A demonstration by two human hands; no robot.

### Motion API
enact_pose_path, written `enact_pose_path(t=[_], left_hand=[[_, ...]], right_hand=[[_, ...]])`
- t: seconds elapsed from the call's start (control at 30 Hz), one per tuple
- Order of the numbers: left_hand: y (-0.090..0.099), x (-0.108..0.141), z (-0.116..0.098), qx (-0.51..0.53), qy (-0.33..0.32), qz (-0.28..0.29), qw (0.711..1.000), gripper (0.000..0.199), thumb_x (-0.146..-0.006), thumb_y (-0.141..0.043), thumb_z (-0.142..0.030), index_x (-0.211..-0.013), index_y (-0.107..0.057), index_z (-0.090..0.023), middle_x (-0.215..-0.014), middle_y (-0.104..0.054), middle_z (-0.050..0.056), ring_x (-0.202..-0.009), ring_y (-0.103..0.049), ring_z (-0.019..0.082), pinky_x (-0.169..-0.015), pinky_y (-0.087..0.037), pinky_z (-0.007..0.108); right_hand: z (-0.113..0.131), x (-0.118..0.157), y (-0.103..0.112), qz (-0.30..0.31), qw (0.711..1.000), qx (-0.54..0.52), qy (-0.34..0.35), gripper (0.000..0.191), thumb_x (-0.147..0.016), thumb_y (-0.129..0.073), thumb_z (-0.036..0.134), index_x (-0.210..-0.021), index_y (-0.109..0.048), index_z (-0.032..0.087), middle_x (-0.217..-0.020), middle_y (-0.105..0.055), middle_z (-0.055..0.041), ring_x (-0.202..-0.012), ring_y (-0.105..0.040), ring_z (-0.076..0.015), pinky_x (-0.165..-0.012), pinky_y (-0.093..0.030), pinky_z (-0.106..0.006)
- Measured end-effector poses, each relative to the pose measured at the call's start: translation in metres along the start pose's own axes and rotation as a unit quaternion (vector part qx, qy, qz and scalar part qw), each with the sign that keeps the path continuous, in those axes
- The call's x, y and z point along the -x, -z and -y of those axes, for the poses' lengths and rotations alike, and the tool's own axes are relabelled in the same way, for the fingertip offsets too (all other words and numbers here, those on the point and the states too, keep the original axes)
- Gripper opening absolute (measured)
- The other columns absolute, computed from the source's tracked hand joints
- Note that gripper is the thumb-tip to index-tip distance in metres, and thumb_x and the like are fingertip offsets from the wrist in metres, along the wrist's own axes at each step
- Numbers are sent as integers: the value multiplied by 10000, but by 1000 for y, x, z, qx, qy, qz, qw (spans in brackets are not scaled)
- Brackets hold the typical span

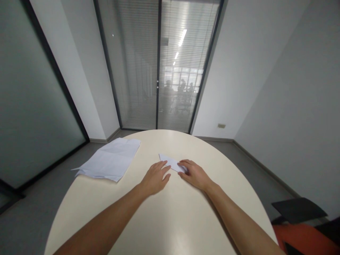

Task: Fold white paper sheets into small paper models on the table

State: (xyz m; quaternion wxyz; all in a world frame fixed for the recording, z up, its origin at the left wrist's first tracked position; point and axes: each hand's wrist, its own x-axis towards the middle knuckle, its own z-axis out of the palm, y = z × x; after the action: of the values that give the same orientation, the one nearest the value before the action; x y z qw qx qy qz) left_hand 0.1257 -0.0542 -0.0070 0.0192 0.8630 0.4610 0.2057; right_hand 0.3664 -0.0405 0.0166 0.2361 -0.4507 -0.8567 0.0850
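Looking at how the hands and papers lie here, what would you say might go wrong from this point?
The loose sheets jut past the edge of the table, so a bump might slide them off. The small white paper lies at the fingertips of the left hand and right hand; uneven pressure could perhaps shift or crumple it.

One left hand [156,178] and one right hand [196,174] are seen. One folded paper [173,164] and one paper pile [110,159] are counted; the pile's sheets cannot be numbered. One table [159,226], at least one chair [305,239], one wall plate [221,125] and two slatted panes [135,71] are shown.
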Motion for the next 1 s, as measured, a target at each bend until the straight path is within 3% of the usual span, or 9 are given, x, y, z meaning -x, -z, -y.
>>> enact_pose_path(t=[0.17, 0.3, 0.47, 0.7, 0.83, 1.0], left_hand=[[-1, 0, 0, -8, 17, 33, 999, 512, -999, -412, -403, -1456, -468, -178, -1540, -437, 126, -1431, -383, 276, -1195, -279, 491], [-1, -1, -1, -15, 24, 60, 998, 555, -996, -400, -449, -1473, -442, -168, -1564, -399, 122, -1463, -328, 290, -1209, -226, 529], [2, 1, -2, -7, 26, 63, 998, 558, -991, -402, -491, -1478, -441, -221, -1580, -373, 107, -1474, -307, 295, -1204, -210, 560], [-2, 1, 1, 0, 36, 60, 998, 588, -986, -386, -568, -1488, -437, -266, -1618, -283, 120, -1490, -263, 321, -1194, -208, 572], [-4, 1, 2, -3, 43, 59, 997, 581, -993, -383, -551, -1494, -431, -261, -1631, -238, 126, -1489, -255, 341, -1191, -217, 568], [-3, 1, 1, -4, 46, 65, 997, 559, -999, -386, -523, -1491, -439, -262, -1622, -267, 126, -1488, -261, 336, -1195, -222, 552]], right_hand=[[-2, 0, -1, -6, 1000, -2, 8, 393, -905, -608, 337, -1275, -635, 205, -1284, -642, -98, -1141, -606, -242, -1019, -460, -379], [-3, 0, -1, -14, 999, 23, -26, 441, -880, -639, 369, -1279, -626, 180, -1217, -677, -110, -1107, -606, -263, -989, -465, -391], [-2, 1, 1, -13, 996, 35, -76, 363, -854, -663, 428, -1118, -694, 181, -1076, -700, -107, -1011, -614, -265, -898, -482, -367], [-8, 1, -2, -19, 994, -32, -104, 394, -843, -661, 370, -1206, -650, 217, -990, -716, -64, -883, -641, -228, -791, -493, -335], [-15, -3, -5, -65, 986, -106, -115, 300, -859, -604, 289, -1142, -684, 231, -1089, -718, -67, -886, -657, -211, -802, -516, -331], [-20, -6, 0, -127, 980, -103, -114, 270, -864, -554, 253, -1078, -717, 225, -1088, -729, -70, -932, -662, -226, -803, -529, -335]])
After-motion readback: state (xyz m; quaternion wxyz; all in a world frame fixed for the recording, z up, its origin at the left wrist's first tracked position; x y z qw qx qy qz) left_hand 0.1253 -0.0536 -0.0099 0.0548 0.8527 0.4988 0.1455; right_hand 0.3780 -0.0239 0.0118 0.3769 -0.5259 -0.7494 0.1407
